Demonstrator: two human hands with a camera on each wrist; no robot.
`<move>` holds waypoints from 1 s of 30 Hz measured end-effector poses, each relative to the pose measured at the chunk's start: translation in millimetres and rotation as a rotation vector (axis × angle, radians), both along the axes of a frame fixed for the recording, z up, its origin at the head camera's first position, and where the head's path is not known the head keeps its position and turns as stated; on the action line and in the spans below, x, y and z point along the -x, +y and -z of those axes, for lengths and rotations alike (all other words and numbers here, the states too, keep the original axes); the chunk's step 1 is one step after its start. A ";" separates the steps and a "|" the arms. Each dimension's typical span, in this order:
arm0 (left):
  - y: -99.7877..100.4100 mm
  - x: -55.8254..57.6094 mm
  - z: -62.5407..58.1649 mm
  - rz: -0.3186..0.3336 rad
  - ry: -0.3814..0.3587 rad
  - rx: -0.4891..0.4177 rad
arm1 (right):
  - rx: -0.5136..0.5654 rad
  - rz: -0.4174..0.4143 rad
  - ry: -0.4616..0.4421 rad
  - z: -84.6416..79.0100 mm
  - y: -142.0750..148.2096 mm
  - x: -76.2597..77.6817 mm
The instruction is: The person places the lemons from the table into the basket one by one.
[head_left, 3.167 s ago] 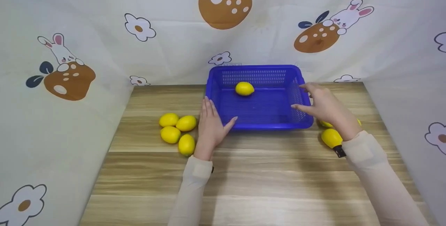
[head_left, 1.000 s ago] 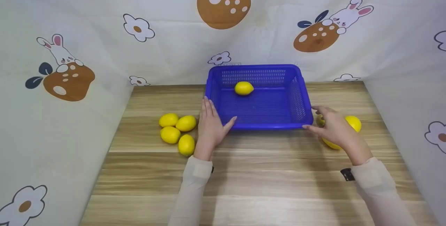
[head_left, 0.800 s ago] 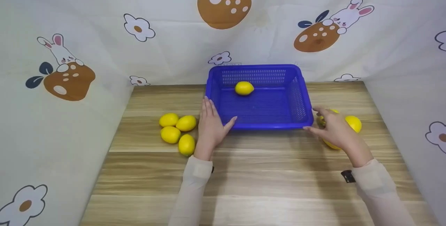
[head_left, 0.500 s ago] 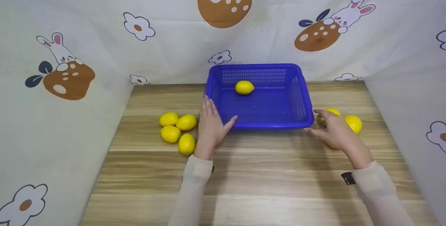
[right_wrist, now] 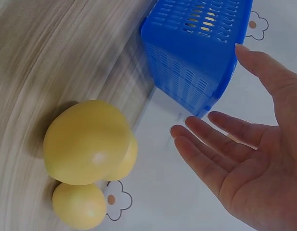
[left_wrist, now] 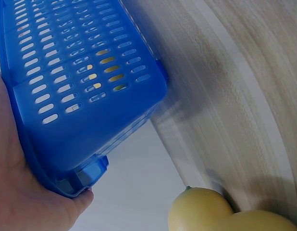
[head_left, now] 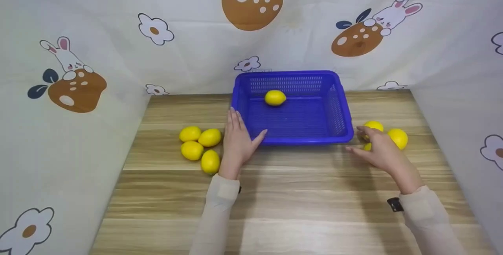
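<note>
A blue plastic basket [head_left: 302, 141] stands at the back of the table with a single lemon [head_left: 275, 98] inside. My left hand [head_left: 237, 141] rests against its front left corner, fingers straight along the side and thumb stretched over the front rim; in the left wrist view the palm touches the basket's edge. My right hand [head_left: 383, 151] hovers just off the front right corner, holding nothing, its fingers relaxed and spread from the thumb. Beneath and behind it sit several lemons [head_left: 398, 139], partly hidden; the right wrist view shows them beside the basket.
Several more lemons [head_left: 192, 151] lie grouped left of the basket, close to my left wrist. A patterned cloth [head_left: 188, 58] hangs behind and along both sides of the wooden table [head_left: 298, 200].
My right hand has drawn back from the basket's right rim toward the front right, uncovering more of the lemons there. The left hand stays in place; basket and lemons have not moved.
</note>
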State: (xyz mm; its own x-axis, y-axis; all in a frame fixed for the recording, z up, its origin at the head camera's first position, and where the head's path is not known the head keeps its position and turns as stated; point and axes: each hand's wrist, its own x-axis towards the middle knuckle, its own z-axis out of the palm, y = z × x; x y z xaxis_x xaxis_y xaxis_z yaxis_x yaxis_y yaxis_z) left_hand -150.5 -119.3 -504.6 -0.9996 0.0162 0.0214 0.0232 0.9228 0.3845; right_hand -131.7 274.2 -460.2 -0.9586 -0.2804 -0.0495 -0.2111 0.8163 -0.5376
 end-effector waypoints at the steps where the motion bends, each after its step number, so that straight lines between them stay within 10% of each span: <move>1: 0.0 0.2 0.1 0.000 -0.002 0.001 | 0.005 -0.001 0.002 0.6 0.8 -0.6; 30: -0.8 -0.4 1.4 0.007 0.026 -0.007 | -0.018 0.044 0.049 10.8 22.3 -14.8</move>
State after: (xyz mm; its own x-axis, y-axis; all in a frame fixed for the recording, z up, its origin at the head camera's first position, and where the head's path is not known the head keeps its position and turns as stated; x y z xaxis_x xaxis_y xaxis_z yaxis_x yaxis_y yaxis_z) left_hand -150.2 -120.1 -506.0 -0.9986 0.0234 0.0476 0.0402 0.9197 0.3904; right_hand -116.9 296.5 -471.1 -0.9714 -0.2373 -0.0071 -0.2002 0.8350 -0.5125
